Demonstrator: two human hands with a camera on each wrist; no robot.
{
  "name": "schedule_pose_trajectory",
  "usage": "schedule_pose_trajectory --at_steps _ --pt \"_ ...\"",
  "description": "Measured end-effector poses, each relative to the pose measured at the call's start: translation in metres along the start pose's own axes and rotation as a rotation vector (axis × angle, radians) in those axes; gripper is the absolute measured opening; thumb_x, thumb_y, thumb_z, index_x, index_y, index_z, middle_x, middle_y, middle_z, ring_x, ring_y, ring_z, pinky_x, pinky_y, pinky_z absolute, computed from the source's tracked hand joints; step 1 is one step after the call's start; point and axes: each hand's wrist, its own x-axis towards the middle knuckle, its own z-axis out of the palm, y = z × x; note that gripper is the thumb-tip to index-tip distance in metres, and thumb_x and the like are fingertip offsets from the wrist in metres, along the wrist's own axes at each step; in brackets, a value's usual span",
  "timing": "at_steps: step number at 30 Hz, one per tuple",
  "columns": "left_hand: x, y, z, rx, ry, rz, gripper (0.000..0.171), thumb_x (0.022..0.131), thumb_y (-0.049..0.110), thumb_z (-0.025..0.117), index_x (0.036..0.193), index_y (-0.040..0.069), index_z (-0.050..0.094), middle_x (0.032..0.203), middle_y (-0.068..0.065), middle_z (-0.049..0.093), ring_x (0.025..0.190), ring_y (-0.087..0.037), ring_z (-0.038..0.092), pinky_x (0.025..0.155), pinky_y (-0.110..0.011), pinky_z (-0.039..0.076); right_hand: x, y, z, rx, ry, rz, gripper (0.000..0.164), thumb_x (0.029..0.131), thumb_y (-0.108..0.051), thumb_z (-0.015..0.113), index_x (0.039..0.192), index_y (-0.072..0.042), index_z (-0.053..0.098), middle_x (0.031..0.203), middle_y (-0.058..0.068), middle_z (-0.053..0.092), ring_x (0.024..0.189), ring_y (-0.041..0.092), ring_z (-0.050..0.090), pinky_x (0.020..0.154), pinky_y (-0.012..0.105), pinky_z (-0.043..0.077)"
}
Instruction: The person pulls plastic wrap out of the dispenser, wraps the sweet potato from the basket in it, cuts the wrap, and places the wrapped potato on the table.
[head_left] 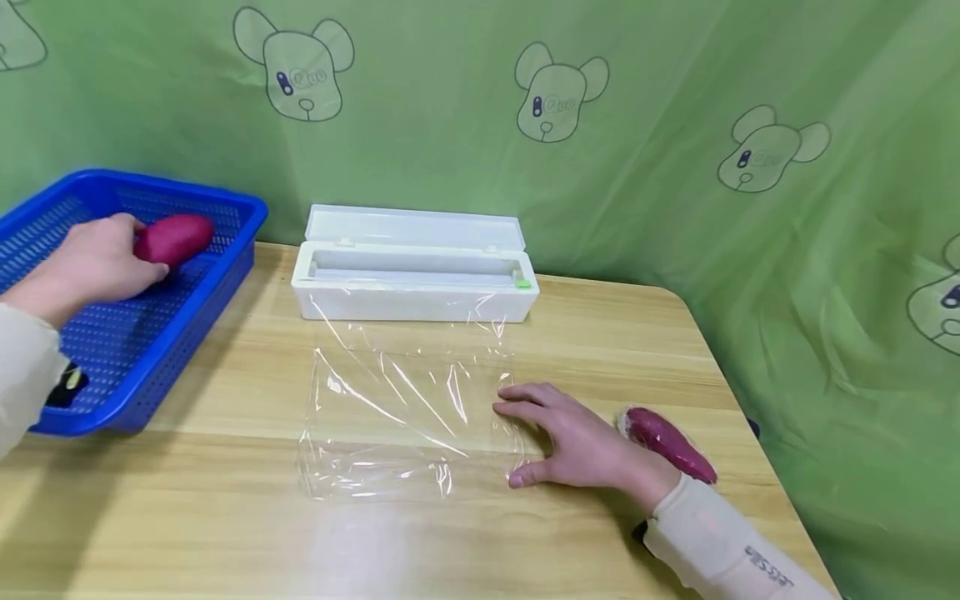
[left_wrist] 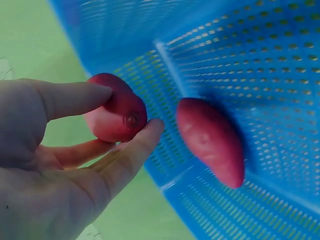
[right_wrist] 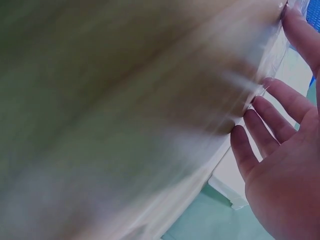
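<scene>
In apparent retrieval, a magenta oblong tuber (left_wrist: 112, 122) is held by left fingers (left_wrist: 136, 150), right fingers (right_wrist: 243, 151) spread; placement on clear plastic film (head_left: 397, 408) seems required.

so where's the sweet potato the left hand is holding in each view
Head: upper left, the sweet potato at the fingertips of the left hand
Left wrist: left of centre; the one further right is another potato
Right wrist: not in it
Shared landmark: blue basket, left in head, right side in left wrist, top right corner in right wrist
</scene>
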Motion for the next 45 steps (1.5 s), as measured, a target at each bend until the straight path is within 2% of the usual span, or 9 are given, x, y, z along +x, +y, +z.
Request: schedule_pose_trajectory --at_steps 3,6,12,14,21,26,31,35,45 --pt "-0.003 0.002 -0.005 -0.028 0.063 -0.008 0.07 0.096 0.017 0.069 0.139 -0.029 0.038 0.123 -0.055 0.05 0.106 -0.067 0.052 0.09 -0.075 0.045 0.0 0.0 0.0 0.005 0.002 -0.004 0.096 0.077 -0.056 0.093 0.156 -0.017 0.057 0.165 0.003 0.05 0.153 0.032 0.047 0.126 0.057 0.042" --pt "-0.007 0.011 -0.01 -0.056 0.104 0.025 0.071 0.096 0.017 0.07 0.144 -0.025 0.039 0.128 -0.054 0.05 0.11 -0.065 0.053 0.092 -0.075 0.044 -0.001 0.0 0.0 0.009 -0.001 0.002 0.096 0.076 -0.056 0.094 0.156 -0.017 0.057 0.165 0.003 0.05 0.153 0.032 0.047 0.126 0.057 0.041" --pt "-0.018 0.063 -0.01 -0.111 0.151 0.206 0.063 0.096 0.008 0.074 0.148 -0.016 0.046 0.131 -0.045 0.055 0.116 -0.058 0.057 0.096 -0.072 0.045 0.0 0.0 -0.002 0.012 -0.019 0.025 0.098 0.075 -0.055 0.094 0.157 -0.018 0.056 0.167 0.001 0.048 0.156 0.031 0.044 0.128 0.056 0.039" --pt "-0.023 0.084 -0.005 -0.125 0.146 0.291 0.06 0.095 0.005 0.076 0.147 -0.012 0.05 0.131 -0.041 0.058 0.116 -0.055 0.059 0.096 -0.07 0.048 0.001 0.0 -0.002 0.013 -0.021 0.021 0.098 0.075 -0.056 0.094 0.157 -0.018 0.056 0.167 0.001 0.048 0.156 0.031 0.044 0.128 0.055 0.039" --pt "-0.04 0.146 0.017 -0.2 0.028 0.524 0.056 0.094 0.003 0.08 0.145 -0.004 0.057 0.131 -0.025 0.07 0.116 -0.041 0.071 0.098 -0.059 0.061 0.003 0.001 -0.002 0.011 -0.003 -0.01 0.096 0.077 -0.058 0.092 0.156 -0.017 0.057 0.166 0.003 0.05 0.154 0.032 0.046 0.127 0.057 0.04" --pt "-0.055 0.175 0.051 -0.231 -0.065 0.683 0.053 0.091 0.0 0.081 0.141 0.0 0.062 0.126 -0.018 0.071 0.112 -0.034 0.072 0.097 -0.053 0.064 0.001 0.002 -0.001 0.019 -0.004 -0.004 0.095 0.077 -0.058 0.092 0.156 -0.017 0.058 0.165 0.003 0.05 0.154 0.033 0.046 0.126 0.058 0.04" --pt "-0.065 0.193 0.086 -0.25 -0.168 0.728 0.052 0.092 0.002 0.081 0.141 0.003 0.064 0.128 -0.012 0.068 0.115 -0.029 0.071 0.101 -0.049 0.063 0.0 0.001 -0.001 0.024 -0.011 0.013 0.096 0.076 -0.057 0.093 0.156 -0.018 0.057 0.167 0.001 0.049 0.155 0.031 0.045 0.128 0.057 0.039" --pt "-0.068 0.201 0.107 -0.246 -0.25 0.709 0.051 0.094 0.006 0.082 0.142 0.004 0.063 0.129 -0.009 0.067 0.114 -0.025 0.07 0.102 -0.045 0.062 0.001 0.001 -0.001 0.036 -0.024 0.023 0.096 0.076 -0.055 0.094 0.157 -0.019 0.056 0.167 0.0 0.048 0.156 0.029 0.043 0.128 0.056 0.038" --pt "-0.081 0.196 0.14 -0.253 -0.322 0.688 0.049 0.094 0.008 0.081 0.139 0.003 0.063 0.128 -0.01 0.067 0.113 -0.025 0.07 0.103 -0.048 0.062 -0.001 0.002 -0.002 0.04 -0.034 0.019 0.097 0.076 -0.056 0.093 0.158 -0.019 0.055 0.167 0.0 0.047 0.156 0.03 0.043 0.128 0.057 0.038"
